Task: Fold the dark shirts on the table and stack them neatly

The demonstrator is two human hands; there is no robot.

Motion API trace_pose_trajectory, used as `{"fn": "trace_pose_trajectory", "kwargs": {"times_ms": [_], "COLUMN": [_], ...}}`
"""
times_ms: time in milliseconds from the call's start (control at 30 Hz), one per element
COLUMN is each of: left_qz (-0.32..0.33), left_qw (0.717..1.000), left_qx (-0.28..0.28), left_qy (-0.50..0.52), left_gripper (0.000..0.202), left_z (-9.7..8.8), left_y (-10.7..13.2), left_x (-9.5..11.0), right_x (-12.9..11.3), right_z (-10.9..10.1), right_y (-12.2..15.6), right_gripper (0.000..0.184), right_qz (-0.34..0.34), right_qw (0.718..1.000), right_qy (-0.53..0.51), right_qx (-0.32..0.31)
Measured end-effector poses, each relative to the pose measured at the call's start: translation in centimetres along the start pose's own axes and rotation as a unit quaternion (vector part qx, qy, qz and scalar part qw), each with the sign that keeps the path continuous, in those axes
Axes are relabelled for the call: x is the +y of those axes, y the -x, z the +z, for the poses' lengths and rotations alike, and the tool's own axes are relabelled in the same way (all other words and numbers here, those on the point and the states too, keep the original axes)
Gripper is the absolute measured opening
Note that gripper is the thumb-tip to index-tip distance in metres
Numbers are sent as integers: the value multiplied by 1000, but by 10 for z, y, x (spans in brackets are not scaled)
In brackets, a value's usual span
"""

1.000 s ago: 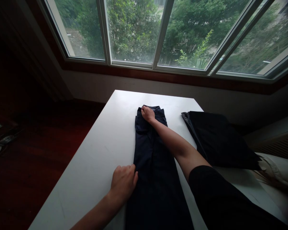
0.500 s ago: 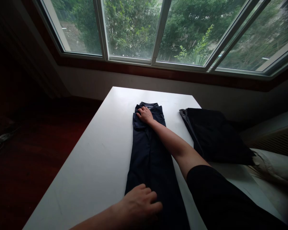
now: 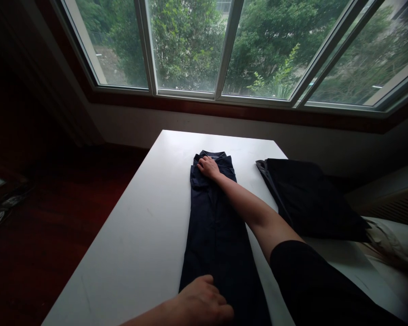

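Note:
A pair of dark navy trousers (image 3: 220, 235), as the garment appears, lies lengthwise in a narrow folded strip on a white table (image 3: 132, 235). Its far end shows a waistband-like opening with a paler lining. My right hand (image 3: 209, 167) rests on the cloth just below that opening, palm down, fingers spread and slightly bent. Close to me, at the bottom of the view, my left hand (image 3: 206, 301) is closed over the near part of the trousers. Its fingers curl down onto the cloth and their tips are hidden.
On the table's right side lies a folded black garment (image 3: 315, 199) with a grey edge. A pale bundle (image 3: 394, 240) sits beyond it. The window (image 3: 190, 45) and low wall stand behind the table; dark red floor (image 3: 88, 194) and cables (image 3: 2, 213) are at left.
The whole view has shifted slightly, so the table sits lower in it. My right hand stays on the far end of the trousers; my left hand remains closed near the bottom edge.

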State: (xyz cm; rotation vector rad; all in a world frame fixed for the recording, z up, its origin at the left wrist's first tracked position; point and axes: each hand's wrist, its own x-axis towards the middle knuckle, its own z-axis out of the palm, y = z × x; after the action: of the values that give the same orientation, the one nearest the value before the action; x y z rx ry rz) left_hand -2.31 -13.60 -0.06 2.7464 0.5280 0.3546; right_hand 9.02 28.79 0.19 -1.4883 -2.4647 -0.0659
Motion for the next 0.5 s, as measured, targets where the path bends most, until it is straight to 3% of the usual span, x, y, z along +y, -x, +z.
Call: {"fn": "trace_pose_trajectory", "kwargs": {"times_ms": [167,300,400,500], "left_qz": [-31,-94,-120,-106], "left_qw": [999,995,992,994], "left_qx": [-28,14,44,28], "left_qy": [-4,-4,11,28], "left_gripper": [31,23,39,56], "left_z": [-7,-27,-42,-51], "left_y": [-4,-5,-3,0], "left_x": [2,5,6,6], "right_x": [18,32,43,52], "right_z": [-9,-16,-19,-19], "right_y": [5,-3,-8,-7], "right_gripper": [32,32,29,25], "right_qz": [25,20,-3,-20], "right_qw": [998,994,993,994], "right_qy": [-29,-70,-75,-58], "right_qx": [-42,-77,-88,-95]}}
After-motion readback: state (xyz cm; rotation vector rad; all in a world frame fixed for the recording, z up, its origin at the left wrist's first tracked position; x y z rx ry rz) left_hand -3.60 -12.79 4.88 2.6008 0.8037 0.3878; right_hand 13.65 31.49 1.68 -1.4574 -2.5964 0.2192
